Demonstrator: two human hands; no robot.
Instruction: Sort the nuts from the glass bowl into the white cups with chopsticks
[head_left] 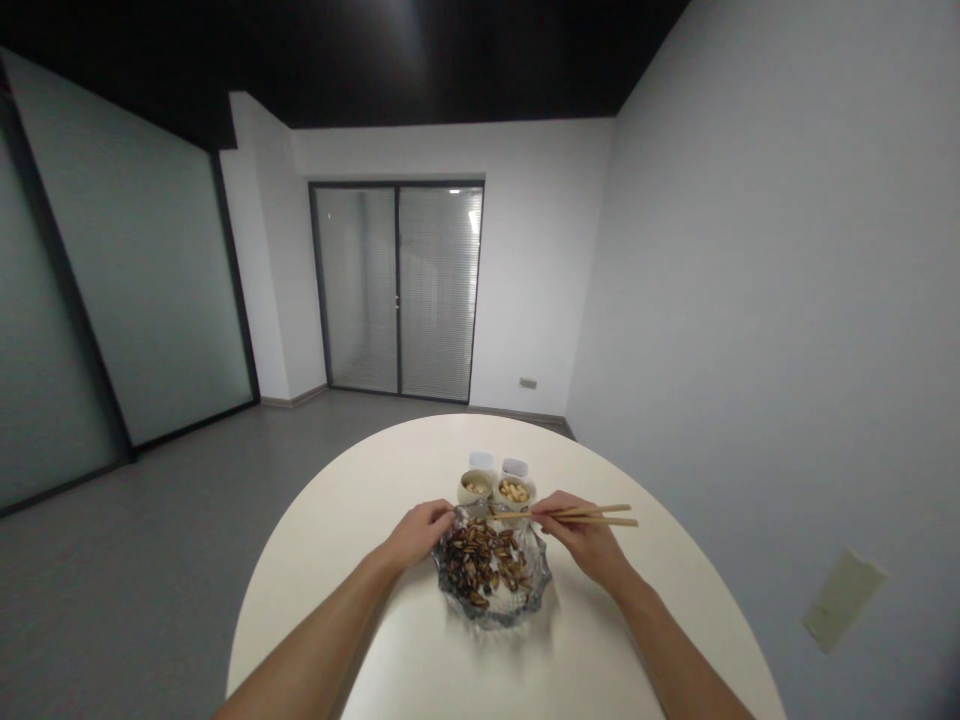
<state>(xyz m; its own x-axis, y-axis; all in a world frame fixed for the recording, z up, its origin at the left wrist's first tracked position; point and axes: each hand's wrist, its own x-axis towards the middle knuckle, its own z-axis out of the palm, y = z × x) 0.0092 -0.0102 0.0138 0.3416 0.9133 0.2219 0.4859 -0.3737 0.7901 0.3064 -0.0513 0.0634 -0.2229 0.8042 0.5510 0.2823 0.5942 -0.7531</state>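
Observation:
A clear glass bowl (491, 620) with a wavy rim holds many brown, shell-like pieces (480, 560), some darker on the left side. My left hand (421, 533) grips the bowl's rim at its upper left, fingers closed against the glass. In my right hand (574, 525) is a pair of wooden chopsticks (600, 520); their tips point left over the bowl's far edge. Whether the tips pinch anything is too small to tell. Just behind the bowl stand two small round cups: a left cup (466, 492) with a few pale pieces, and a right cup (531, 493) with more yellowish pieces.
Two small white containers (481, 460) (515, 467) sit behind the cups on the round cream table (337, 510). A white wall (750, 300) rises close on the right. Glass doors with blinds (397, 290) are at the back, and frosted panels (150, 260) on the left.

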